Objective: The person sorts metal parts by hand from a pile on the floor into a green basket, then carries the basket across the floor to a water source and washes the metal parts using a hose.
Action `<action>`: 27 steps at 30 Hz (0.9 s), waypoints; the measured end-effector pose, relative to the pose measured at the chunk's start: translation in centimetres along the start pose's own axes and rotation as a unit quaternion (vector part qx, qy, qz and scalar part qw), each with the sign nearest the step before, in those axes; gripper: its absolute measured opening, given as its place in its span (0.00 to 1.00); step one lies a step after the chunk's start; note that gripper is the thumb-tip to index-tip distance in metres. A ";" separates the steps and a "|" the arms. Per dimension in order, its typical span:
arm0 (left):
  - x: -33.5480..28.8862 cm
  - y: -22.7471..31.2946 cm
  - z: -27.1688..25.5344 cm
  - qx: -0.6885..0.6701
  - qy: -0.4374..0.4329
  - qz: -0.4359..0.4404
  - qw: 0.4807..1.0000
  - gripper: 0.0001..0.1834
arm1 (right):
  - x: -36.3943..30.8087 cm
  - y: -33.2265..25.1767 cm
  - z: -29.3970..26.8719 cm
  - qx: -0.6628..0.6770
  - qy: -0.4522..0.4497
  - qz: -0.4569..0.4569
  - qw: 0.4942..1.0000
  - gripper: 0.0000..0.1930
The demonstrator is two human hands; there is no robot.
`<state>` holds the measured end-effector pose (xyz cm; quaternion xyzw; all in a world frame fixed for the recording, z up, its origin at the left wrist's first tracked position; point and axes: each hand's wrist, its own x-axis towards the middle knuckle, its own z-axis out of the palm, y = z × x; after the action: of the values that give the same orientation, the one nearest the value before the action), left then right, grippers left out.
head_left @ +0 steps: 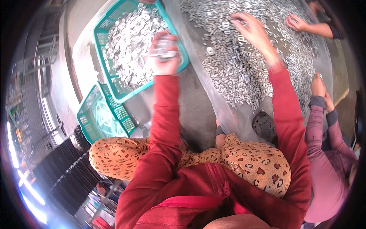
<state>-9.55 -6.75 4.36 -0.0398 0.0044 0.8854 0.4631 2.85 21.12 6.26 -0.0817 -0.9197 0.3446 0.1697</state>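
My left hand [164, 57] is closed around several silvery metal pieces [166, 49], blurred by motion, so their exact shape is unclear. It hovers over the right side of a green plastic basket [133, 94], which holds a heap of flat metal pieces, many with holes [131, 47]. My right hand [251, 32] stretches over a wide spread of small metal slugs [238, 76], its thumb and fingers apart. Near its fingertips lie a few holed metal pieces [225, 25]. A round holed metal piece [210, 50] rests among the slugs.
An emptier green basket [89, 118] stands at the left. Clear plastic sheeting [209, 86] lies under the slugs. Another person's hand [299, 23] reaches in at the far right; a co-worker in purple sleeves has hands [319, 87] at the right edge. A dark perforated shoe [264, 124] sits by the sheet.
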 end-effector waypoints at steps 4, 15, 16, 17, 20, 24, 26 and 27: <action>-0.9 4.8 4.4 0.553 0.365 0.285 0.692 0.35 | 1.7 6.7 5.2 -0.165 -0.075 0.006 0.983 0.23; 4.5 -9.6 -5.1 0.942 -0.026 0.048 0.330 0.18 | -9.4 3.0 6.2 -0.127 -0.124 0.118 0.977 0.15; 4.4 -9.1 -7.4 0.942 -0.022 0.047 0.331 0.18 | -9.7 2.6 6.0 -0.109 -0.155 0.155 0.970 0.15; 4.4 -8.9 -9.6 0.964 0.021 0.052 0.258 0.19 | -10.5 3.0 5.5 -0.112 -0.159 0.157 0.968 0.15; 4.6 -10.1 -11.4 0.975 0.047 0.036 0.213 0.22 | -13.1 3.5 2.3 0.105 -0.190 0.238 0.947 0.20; 5.4 -9.7 -10.9 0.923 0.073 -0.012 0.379 0.17 | -14.4 2.6 -0.8 0.353 -0.077 0.368 0.857 0.24; 6.2 -10.1 -9.9 0.865 0.101 -0.033 0.491 0.16 | -14.0 1.8 -2.3 0.472 -0.021 0.407 0.782 0.29; 6.5 -10.2 -9.7 0.864 0.105 -0.033 0.492 0.16 | -13.5 1.2 -2.6 0.471 -0.025 0.408 0.782 0.29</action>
<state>-4.27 3.95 -5.47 0.2872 0.8143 0.4123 0.2905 16.38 19.96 3.88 -0.3505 -0.5273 0.7740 0.0078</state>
